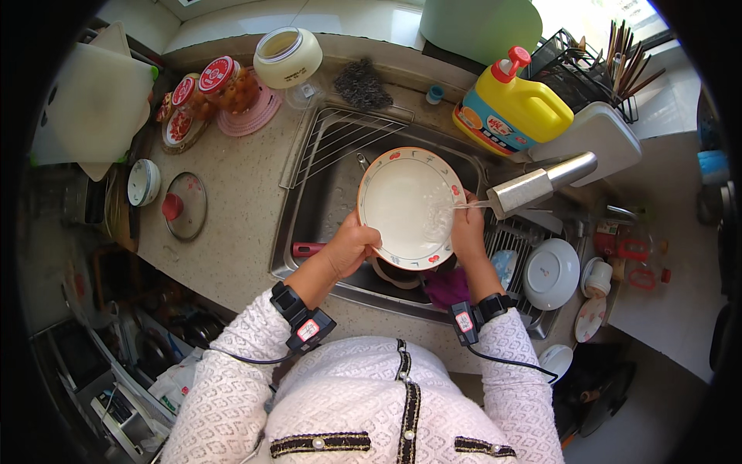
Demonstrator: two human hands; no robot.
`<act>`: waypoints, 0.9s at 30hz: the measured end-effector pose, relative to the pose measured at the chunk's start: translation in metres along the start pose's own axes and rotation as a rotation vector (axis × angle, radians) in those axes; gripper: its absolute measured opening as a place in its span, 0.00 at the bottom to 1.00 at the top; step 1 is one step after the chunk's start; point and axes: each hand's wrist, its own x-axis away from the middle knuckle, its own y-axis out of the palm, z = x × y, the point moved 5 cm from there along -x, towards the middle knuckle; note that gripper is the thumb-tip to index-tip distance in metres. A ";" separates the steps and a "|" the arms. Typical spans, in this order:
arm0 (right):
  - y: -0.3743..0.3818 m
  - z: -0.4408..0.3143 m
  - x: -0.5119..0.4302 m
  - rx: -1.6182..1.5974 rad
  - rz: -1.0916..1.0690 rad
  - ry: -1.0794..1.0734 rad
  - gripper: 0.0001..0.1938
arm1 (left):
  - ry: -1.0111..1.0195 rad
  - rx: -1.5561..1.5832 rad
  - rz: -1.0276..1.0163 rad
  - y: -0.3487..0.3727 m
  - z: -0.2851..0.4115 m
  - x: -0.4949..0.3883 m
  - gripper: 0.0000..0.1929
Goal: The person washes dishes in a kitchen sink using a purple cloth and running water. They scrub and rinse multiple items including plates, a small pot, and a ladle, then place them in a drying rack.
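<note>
Both my hands hold a white plate [406, 203] with an orange rim and red fruit pattern over the stainless-steel sink [330, 214]. My left hand [352, 243] grips its lower left edge, thumb on top. At the right edge, my right hand [468, 223] has hold of it, fingers partly hidden behind. Water runs from the metal faucet [539, 184] onto the plate's right side. Below it, a purple cloth [447, 288] lies in the sink near my right wrist. A dark red handle [307, 249] shows by my left hand; what it belongs to is mostly hidden.
A wire rack [342, 136] spans the sink's far left corner. A drying rack at right holds an upside-down white plate [552, 274]. Behind the sink stand a yellow detergent jug [510, 110] and a steel-wool scourer [363, 85]. A glass lid [186, 206] and lidded jars [229, 87] occupy the left counter.
</note>
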 end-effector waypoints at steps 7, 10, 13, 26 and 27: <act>-0.010 -0.010 0.020 0.152 0.025 0.092 0.13 | -0.055 -0.144 0.007 -0.005 0.000 -0.002 0.33; -0.012 -0.015 0.014 0.375 0.036 0.134 0.12 | -0.073 -0.190 -0.052 -0.002 0.003 -0.003 0.33; -0.008 -0.015 0.019 0.423 0.152 0.165 0.12 | 0.004 -0.112 -0.019 0.007 0.002 -0.005 0.36; -0.008 -0.001 0.018 0.482 0.157 0.198 0.15 | 0.061 -0.107 0.031 0.013 -0.011 -0.001 0.34; -0.011 -0.002 0.014 0.523 0.162 0.195 0.17 | 0.033 -0.097 0.012 0.013 -0.009 -0.001 0.33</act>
